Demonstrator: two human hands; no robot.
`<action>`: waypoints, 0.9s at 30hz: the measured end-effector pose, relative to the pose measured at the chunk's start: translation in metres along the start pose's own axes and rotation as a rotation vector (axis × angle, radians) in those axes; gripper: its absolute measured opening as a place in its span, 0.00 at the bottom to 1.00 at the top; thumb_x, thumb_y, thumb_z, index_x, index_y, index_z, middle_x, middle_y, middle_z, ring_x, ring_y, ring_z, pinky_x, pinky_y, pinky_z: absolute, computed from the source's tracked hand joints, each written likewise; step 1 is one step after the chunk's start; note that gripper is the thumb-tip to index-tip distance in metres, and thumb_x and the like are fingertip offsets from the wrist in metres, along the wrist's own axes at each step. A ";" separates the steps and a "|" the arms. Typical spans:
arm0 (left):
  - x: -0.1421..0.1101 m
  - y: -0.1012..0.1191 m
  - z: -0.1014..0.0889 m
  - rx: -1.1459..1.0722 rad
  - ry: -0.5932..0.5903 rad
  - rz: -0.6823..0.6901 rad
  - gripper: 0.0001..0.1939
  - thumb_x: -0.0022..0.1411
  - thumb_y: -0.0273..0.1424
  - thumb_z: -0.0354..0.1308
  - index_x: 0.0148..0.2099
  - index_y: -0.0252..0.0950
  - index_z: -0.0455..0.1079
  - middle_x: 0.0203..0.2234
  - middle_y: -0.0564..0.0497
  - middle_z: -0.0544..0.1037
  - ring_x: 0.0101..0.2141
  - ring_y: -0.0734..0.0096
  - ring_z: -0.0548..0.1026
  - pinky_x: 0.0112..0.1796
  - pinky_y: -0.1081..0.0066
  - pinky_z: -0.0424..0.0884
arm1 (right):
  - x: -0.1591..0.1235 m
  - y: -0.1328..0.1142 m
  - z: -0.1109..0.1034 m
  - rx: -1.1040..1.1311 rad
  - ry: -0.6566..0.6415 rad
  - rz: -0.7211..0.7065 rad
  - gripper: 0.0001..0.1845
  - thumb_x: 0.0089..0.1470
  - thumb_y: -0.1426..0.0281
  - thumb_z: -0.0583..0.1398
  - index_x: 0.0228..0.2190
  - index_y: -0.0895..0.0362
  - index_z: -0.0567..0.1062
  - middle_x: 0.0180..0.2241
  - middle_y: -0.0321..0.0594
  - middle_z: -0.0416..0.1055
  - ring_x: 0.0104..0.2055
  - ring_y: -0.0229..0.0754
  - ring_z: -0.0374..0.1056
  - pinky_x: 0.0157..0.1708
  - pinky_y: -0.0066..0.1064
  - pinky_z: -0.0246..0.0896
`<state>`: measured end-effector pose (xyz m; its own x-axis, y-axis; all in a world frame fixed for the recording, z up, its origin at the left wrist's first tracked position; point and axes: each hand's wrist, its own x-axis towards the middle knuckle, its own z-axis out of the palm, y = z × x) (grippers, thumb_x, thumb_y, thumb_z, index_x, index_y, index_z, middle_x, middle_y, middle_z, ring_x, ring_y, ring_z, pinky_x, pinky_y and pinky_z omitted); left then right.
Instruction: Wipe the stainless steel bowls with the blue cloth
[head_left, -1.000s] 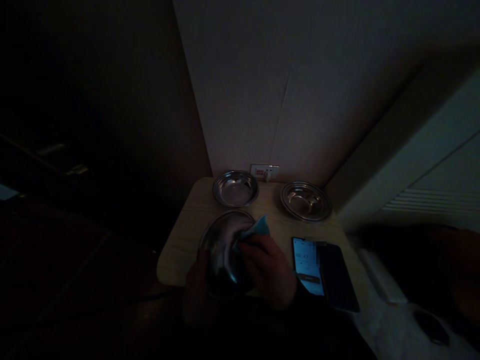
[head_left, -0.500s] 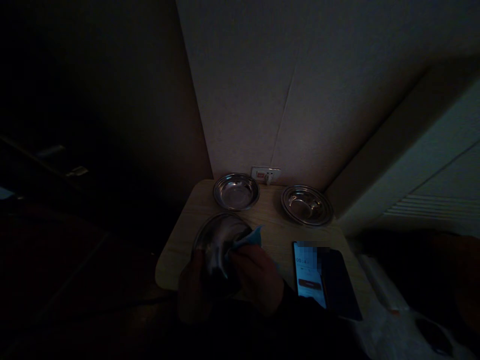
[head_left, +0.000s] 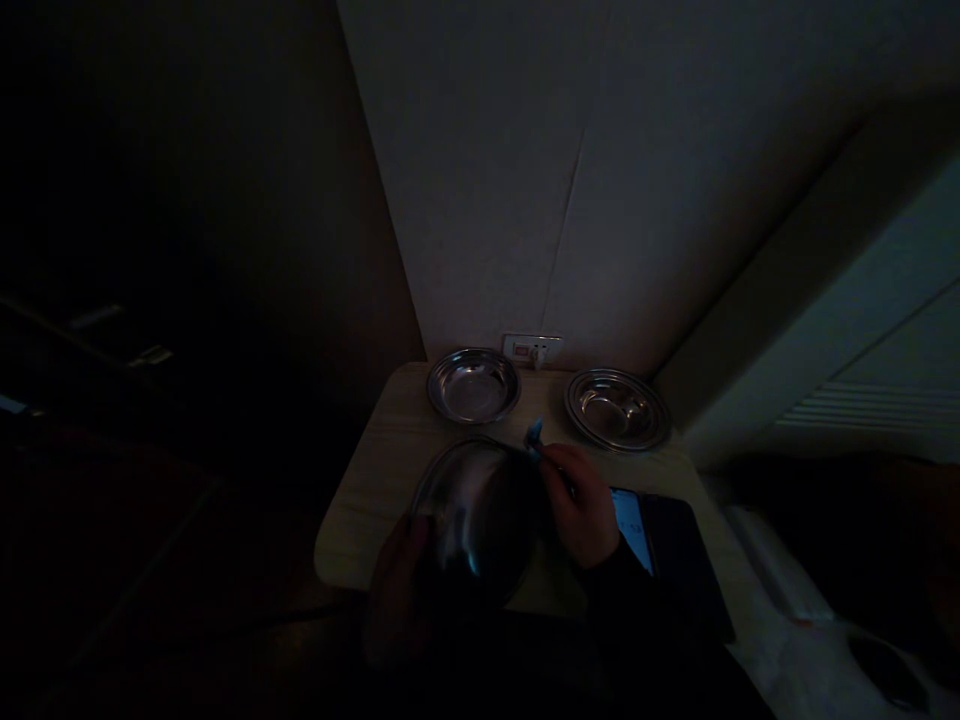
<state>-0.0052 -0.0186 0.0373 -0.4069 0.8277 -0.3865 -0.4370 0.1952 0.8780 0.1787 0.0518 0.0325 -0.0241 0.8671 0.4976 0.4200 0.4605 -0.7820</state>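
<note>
A shiny metal bowl point(head_left: 469, 520) is held tilted above the near part of the small wooden table point(head_left: 360, 500). My left hand point(head_left: 399, 580) grips its left rim, thumb on the metal, in deep shade. At the bowl's right edge, my right hand point(head_left: 581, 505) is closed on a blue cloth point(head_left: 534, 436), of which only a small bunched end shows above the fingers. Behind the bowl stands a metal dish point(head_left: 474, 386), and another stacked-looking metal dish point(head_left: 616, 410) stands at the back right.
A lit phone point(head_left: 631, 525) in a dark folding case point(head_left: 686, 555) lies on the table's right side, partly behind my right forearm. A wall socket point(head_left: 532, 348) with a plug sits just above the table's back edge. The room is very dim.
My right hand with the cloth has moved right, from the bowl's middle to its right edge. The bowl has shifted right and turned, and the right forearm now covers more of the phone.
</note>
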 end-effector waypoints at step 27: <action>-0.018 0.005 0.023 0.378 0.027 0.174 0.16 0.50 0.42 0.56 0.32 0.34 0.73 0.28 0.49 0.77 0.31 0.65 0.72 0.32 0.71 0.67 | -0.006 -0.061 0.014 -0.308 -0.235 -0.453 0.11 0.53 0.73 0.55 0.38 0.54 0.74 0.35 0.43 0.70 0.37 0.44 0.62 0.35 0.36 0.62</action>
<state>0.0186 -0.0205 0.0554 -0.4719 0.8522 -0.2259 -0.0363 0.2372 0.9708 0.1400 0.0213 0.0722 -0.4480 0.6319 0.6325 0.5641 0.7486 -0.3484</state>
